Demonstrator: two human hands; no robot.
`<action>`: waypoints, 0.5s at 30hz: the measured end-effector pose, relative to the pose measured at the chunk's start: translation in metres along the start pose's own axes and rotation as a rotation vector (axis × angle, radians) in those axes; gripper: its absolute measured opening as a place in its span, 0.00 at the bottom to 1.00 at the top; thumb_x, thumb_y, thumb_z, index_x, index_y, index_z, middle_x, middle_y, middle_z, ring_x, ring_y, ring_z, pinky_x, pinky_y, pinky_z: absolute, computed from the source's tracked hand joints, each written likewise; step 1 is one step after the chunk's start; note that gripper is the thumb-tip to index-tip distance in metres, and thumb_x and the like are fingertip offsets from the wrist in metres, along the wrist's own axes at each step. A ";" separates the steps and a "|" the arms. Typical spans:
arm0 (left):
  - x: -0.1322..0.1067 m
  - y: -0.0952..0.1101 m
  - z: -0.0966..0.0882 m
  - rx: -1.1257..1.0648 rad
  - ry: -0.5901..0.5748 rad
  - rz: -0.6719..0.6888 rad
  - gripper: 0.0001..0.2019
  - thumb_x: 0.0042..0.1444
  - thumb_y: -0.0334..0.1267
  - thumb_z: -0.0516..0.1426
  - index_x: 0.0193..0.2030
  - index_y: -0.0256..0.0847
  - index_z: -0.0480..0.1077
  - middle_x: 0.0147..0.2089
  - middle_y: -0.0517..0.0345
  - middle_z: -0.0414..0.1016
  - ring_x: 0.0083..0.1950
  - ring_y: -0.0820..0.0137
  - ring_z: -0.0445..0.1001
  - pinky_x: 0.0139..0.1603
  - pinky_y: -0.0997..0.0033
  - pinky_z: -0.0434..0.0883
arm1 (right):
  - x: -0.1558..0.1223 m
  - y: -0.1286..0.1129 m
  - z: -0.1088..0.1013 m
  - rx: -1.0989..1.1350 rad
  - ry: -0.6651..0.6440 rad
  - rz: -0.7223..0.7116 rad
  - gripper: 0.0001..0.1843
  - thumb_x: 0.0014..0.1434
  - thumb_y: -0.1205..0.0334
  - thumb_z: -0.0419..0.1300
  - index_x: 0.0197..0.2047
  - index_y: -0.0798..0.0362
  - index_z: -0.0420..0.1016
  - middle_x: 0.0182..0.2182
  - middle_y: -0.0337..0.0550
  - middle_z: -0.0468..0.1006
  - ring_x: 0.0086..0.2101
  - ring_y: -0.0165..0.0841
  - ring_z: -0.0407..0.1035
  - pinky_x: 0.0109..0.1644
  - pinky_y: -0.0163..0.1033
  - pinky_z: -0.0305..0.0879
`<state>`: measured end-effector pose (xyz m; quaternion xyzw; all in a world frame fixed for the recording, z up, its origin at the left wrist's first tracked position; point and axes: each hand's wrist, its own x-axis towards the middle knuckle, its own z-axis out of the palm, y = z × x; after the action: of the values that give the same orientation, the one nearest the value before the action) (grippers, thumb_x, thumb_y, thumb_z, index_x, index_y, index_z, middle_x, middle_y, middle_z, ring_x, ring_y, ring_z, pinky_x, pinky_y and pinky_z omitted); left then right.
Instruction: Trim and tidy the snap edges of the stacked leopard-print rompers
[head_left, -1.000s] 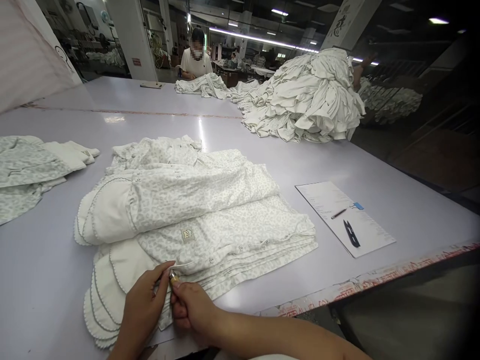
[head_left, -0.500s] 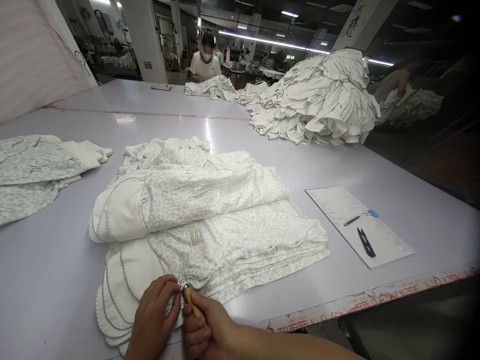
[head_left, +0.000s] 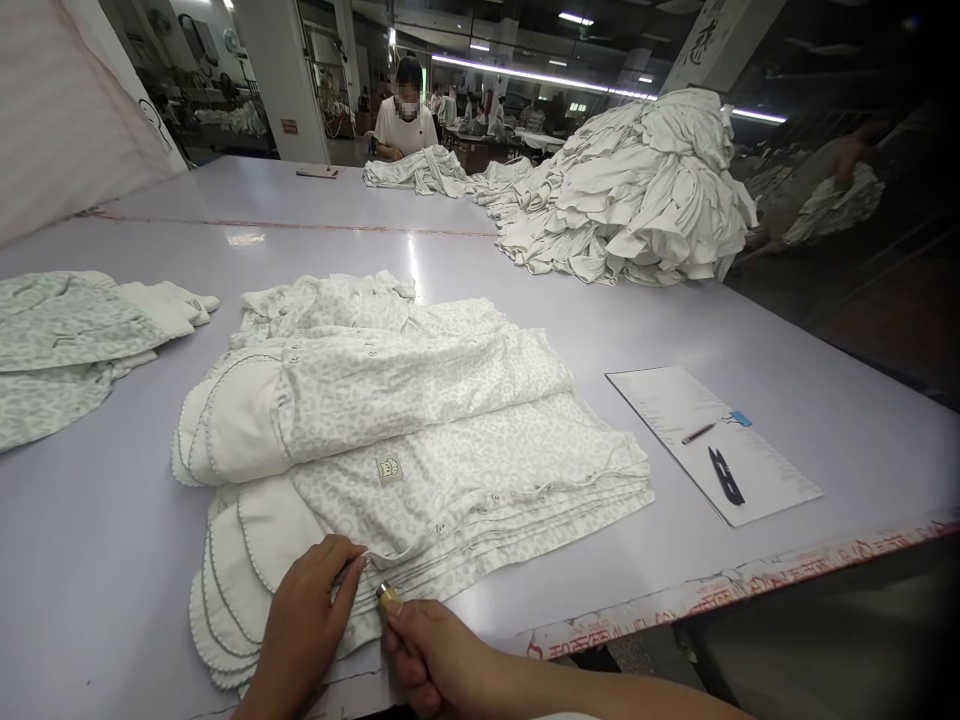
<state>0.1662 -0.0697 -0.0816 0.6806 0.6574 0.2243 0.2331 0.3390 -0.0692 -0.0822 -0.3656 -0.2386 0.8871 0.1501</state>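
Note:
A stack of pale garments (head_left: 465, 450) with a grey leopard print lies in front of me, with white scalloped-edged parts at its left. The top one carries a small label (head_left: 389, 466) and snaps along its front edge. My left hand (head_left: 309, 610) pinches that edge at the near corner between thumb and fingers. Just to its right, my right hand (head_left: 439, 645) is closed around a small tool (head_left: 387, 595) with a wooden handle and a metal end. The tool's tip is a little apart from the pinched edge; its exact kind is unclear.
At right, thread snips (head_left: 726, 476) and a pen (head_left: 698, 434) lie on a clipboard (head_left: 652, 400) with a blue clip. More garments (head_left: 67, 330) lie at left. A large garment heap (head_left: 630, 190) stands at the back right. A person (head_left: 405, 120) works across the table.
My right hand and the tool have drawn back, right and downward, from the garment edge. My left hand has stayed at the edge, its fingertips slightly higher. The view has shifted slightly.

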 end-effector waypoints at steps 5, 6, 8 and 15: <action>0.000 0.004 0.006 0.013 0.056 -0.030 0.13 0.60 0.45 0.44 0.33 0.42 0.64 0.33 0.59 0.68 0.38 0.68 0.66 0.39 0.66 0.62 | 0.001 0.006 0.001 -0.144 -0.001 -0.044 0.25 0.53 0.36 0.50 0.27 0.52 0.56 0.10 0.27 0.55 0.09 0.21 0.45 0.13 0.30 0.44; 0.000 0.005 0.007 0.019 0.078 -0.047 0.13 0.60 0.45 0.44 0.33 0.42 0.64 0.32 0.59 0.67 0.36 0.68 0.65 0.38 0.66 0.62 | -0.002 0.007 0.001 -0.192 0.019 -0.052 0.25 0.53 0.36 0.50 0.27 0.52 0.55 0.11 0.27 0.54 0.10 0.22 0.46 0.14 0.31 0.44; 0.000 0.005 0.009 0.009 0.117 -0.087 0.13 0.59 0.46 0.44 0.33 0.42 0.63 0.31 0.59 0.67 0.34 0.68 0.66 0.36 0.66 0.62 | -0.008 0.011 0.000 -0.324 0.056 -0.071 0.24 0.53 0.37 0.50 0.28 0.52 0.55 0.12 0.29 0.56 0.12 0.23 0.48 0.17 0.31 0.45; 0.005 -0.021 0.002 -0.167 0.043 -0.084 0.13 0.54 0.51 0.49 0.35 0.43 0.64 0.33 0.61 0.72 0.34 0.69 0.72 0.32 0.74 0.70 | -0.005 0.004 0.007 -1.016 0.203 -0.273 0.15 0.58 0.50 0.47 0.35 0.53 0.65 0.21 0.38 0.63 0.21 0.29 0.56 0.24 0.34 0.49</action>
<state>0.1510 -0.0641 -0.0960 0.6257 0.6692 0.2827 0.2841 0.3373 -0.0769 -0.0774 -0.4417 -0.6678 0.5923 0.0906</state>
